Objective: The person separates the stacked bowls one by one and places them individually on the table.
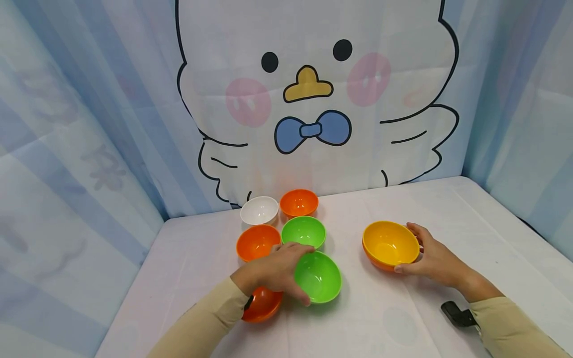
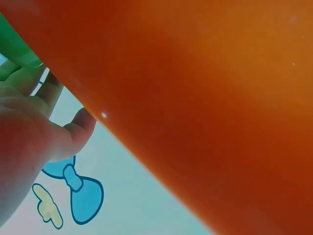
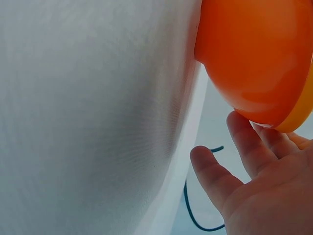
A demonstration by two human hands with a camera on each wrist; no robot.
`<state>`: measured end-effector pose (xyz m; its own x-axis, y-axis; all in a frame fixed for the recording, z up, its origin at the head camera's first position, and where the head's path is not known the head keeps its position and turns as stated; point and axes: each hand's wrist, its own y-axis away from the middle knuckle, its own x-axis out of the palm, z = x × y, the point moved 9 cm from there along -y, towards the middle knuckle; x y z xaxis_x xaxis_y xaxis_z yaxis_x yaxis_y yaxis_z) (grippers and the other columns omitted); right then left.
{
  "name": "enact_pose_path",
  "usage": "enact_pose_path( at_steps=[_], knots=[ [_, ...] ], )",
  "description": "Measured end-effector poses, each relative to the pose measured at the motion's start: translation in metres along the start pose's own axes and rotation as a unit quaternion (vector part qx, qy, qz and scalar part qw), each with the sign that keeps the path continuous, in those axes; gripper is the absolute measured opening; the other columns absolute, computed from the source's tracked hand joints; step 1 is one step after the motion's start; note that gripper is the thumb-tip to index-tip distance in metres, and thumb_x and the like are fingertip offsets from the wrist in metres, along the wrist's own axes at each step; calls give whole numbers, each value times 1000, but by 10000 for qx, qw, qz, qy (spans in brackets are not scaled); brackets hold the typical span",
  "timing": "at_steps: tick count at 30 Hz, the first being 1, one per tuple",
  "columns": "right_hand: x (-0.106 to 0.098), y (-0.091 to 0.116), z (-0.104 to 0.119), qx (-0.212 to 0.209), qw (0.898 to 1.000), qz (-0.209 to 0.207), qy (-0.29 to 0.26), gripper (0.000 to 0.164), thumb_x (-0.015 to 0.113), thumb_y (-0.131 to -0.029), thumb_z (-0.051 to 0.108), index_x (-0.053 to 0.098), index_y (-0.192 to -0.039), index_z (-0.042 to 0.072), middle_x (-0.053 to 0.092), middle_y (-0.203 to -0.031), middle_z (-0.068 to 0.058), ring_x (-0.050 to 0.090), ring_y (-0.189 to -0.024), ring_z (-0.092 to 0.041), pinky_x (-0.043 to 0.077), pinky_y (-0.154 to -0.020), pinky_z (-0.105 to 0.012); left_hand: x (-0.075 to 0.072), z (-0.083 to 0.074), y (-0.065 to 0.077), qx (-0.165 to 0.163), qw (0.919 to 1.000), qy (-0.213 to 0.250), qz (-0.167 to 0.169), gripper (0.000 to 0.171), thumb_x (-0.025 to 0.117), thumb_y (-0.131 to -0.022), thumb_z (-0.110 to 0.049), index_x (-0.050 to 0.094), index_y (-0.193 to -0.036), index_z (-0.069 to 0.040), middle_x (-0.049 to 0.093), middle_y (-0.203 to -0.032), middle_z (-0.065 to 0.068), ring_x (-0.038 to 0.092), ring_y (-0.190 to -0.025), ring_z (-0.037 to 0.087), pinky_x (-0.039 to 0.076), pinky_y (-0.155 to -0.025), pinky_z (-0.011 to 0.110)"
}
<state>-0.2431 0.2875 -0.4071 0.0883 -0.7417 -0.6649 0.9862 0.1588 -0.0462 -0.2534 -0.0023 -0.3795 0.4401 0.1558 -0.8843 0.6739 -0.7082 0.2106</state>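
Note:
My left hand (image 1: 283, 270) grips the left side of a light green bowl (image 1: 320, 281), its thumb and fingers spread around the rim. At the right, my right hand (image 1: 436, 258) holds the side of a yellow bowl (image 1: 388, 241). That bowl is nested in an orange bowl (image 3: 259, 58), which stands on the table. Below my left wrist, a red-orange bowl (image 1: 264, 307) is partly hidden by the arm; an orange wall (image 2: 195, 107) fills most of the left wrist view. Behind the left hand are a second green bowl (image 1: 304, 231) and an orange bowl (image 1: 257, 241).
Farther back, a white bowl (image 1: 259, 210) and another orange bowl (image 1: 299, 202) stand near the backdrop (image 1: 309, 164). The table (image 1: 349, 323) has a pale cloth. A black wrist camera mount (image 1: 457, 315) hangs by the right sleeve.

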Motion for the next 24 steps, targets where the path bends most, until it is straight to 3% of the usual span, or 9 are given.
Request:
enact_pose_path(
  at_steps=[8,24],
  knots=[
    [1,0,-1,-3,10000,13,-35,112,85,-77,32,12,-152,-10,24,-151,-36,39,-127,-53,37,-100,-69,2,1,2,-53,9992,-390,9,109,91,-67,-50,36,-153,-10,45,-151,2,29,-142,24,27,-110,47],
    [0,0,0,-21,10000,-7,67,112,85,-77,32,13,-152,-10,25,-151,-36,39,-127,-54,38,-100,-69,0,-6,6,42,9995,-320,-34,111,91,-68,-49,33,-154,-9,39,-156,2,25,-146,23,26,-112,50]
  ],
)
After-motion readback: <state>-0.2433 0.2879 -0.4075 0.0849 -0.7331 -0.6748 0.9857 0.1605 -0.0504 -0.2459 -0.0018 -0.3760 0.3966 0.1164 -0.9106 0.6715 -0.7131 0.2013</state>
